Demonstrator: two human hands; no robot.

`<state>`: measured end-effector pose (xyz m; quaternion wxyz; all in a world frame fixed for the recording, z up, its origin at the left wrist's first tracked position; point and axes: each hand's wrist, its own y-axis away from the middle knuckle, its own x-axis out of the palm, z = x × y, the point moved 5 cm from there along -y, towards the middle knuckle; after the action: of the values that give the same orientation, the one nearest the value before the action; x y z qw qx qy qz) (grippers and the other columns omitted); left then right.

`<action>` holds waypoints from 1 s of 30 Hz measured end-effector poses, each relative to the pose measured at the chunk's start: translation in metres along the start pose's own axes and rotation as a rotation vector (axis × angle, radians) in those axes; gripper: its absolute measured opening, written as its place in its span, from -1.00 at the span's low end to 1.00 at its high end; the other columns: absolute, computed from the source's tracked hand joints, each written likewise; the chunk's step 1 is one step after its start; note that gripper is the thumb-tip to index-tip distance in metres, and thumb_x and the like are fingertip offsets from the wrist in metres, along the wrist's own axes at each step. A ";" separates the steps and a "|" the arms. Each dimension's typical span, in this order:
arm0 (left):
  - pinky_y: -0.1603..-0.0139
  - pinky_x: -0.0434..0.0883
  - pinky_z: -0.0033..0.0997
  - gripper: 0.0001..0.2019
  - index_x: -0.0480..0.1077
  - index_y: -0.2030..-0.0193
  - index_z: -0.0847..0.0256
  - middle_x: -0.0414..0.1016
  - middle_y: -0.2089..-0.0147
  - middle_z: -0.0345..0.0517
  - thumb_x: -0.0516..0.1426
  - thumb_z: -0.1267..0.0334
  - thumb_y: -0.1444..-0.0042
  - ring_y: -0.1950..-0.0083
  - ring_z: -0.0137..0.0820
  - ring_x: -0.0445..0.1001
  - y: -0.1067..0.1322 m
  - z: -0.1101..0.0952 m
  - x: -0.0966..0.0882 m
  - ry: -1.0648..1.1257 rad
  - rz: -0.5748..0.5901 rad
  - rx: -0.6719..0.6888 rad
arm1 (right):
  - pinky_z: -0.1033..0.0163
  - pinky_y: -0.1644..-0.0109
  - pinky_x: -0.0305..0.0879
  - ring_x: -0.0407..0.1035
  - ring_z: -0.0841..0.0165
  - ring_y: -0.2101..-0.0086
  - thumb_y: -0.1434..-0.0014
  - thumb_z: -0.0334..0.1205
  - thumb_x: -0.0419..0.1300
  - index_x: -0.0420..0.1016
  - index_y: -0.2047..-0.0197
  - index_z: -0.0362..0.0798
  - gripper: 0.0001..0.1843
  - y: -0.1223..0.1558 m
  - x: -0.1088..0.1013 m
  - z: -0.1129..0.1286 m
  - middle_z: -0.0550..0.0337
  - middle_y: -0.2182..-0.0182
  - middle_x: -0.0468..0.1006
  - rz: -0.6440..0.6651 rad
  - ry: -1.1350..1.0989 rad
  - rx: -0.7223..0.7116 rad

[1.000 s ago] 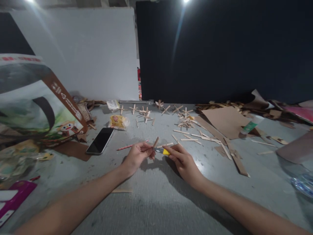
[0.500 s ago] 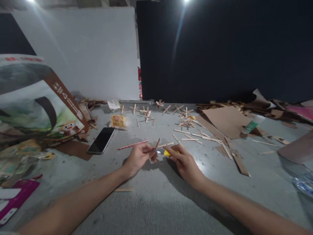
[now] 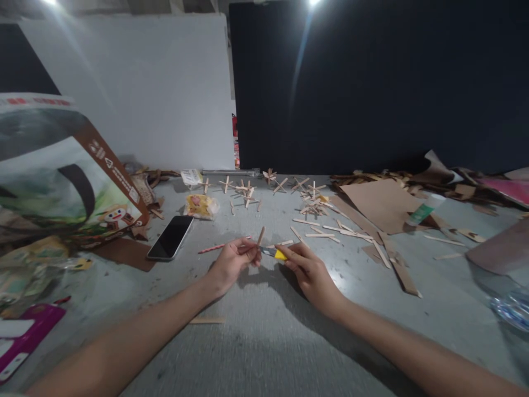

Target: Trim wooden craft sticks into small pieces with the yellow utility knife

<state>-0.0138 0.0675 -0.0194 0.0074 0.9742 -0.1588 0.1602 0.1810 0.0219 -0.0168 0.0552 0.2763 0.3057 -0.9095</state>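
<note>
Between the fingertips of my left hand (image 3: pixel 232 263) is a short wooden craft stick (image 3: pixel 261 236), its free end tilted up. My right hand (image 3: pixel 313 274) grips a yellow utility knife (image 3: pixel 280 255). The knife's blade points left and meets the stick close to my left fingertips; how deep it sits I cannot tell. Just behind my left hand lies a red-and-white striped pencil-like rod (image 3: pixel 211 249), partly covered by the hand. Several loose craft sticks (image 3: pixel 319 235) are scattered beyond my right hand. One more stick (image 3: pixel 208 320) lies near my left forearm.
Small crossed-stick pieces (image 3: pixel 249 197) stand toward the back. A phone (image 3: pixel 170 237), a yellow packet (image 3: pixel 200 206) and a large printed bag (image 3: pixel 70 176) are on the left. Cardboard (image 3: pixel 378 207), a glue tube (image 3: pixel 425 210) and a plastic bottle (image 3: pixel 512 309) occupy the right.
The knife blade has shifted slightly left and up against the stick. The stick in my left hand has moved a little left and stands more upright.
</note>
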 end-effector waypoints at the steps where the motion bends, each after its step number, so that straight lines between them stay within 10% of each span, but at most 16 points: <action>1: 0.37 0.44 -0.43 -0.61 0.49 0.35 0.25 0.57 0.48 -0.20 0.54 0.15 0.18 0.45 -0.44 0.52 0.000 0.000 0.000 0.009 -0.007 -0.002 | 0.14 0.01 0.54 0.52 0.23 0.13 -0.47 -0.29 0.00 0.59 -0.30 0.02 -0.52 0.000 0.000 0.000 -0.05 0.10 0.54 0.002 0.002 0.003; 16: 0.41 0.43 -0.43 -0.55 0.49 0.39 0.25 0.60 0.45 -0.12 0.48 -0.09 0.06 0.50 -0.44 0.51 0.006 -0.003 0.003 -0.223 0.030 0.061 | 0.18 0.03 0.54 0.53 0.25 0.16 -0.49 -0.28 -0.02 0.58 -0.30 0.02 -0.52 0.002 0.000 -0.003 -0.05 0.13 0.55 0.000 0.027 -0.022; 30: 0.37 0.40 -0.45 -0.55 0.57 0.27 0.28 0.59 0.45 -0.16 0.54 0.03 0.17 0.43 -0.44 0.50 -0.001 0.002 0.000 0.002 0.021 -0.016 | 0.20 0.00 0.51 0.53 0.24 0.12 -0.51 -0.24 -0.03 0.58 -0.30 0.01 -0.53 0.001 0.001 -0.003 -0.04 0.10 0.54 0.003 -0.013 0.014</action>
<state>-0.0126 0.0687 -0.0212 0.0135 0.9723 -0.1701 0.1599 0.1820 0.0231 -0.0196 0.0566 0.2714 0.2985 -0.9132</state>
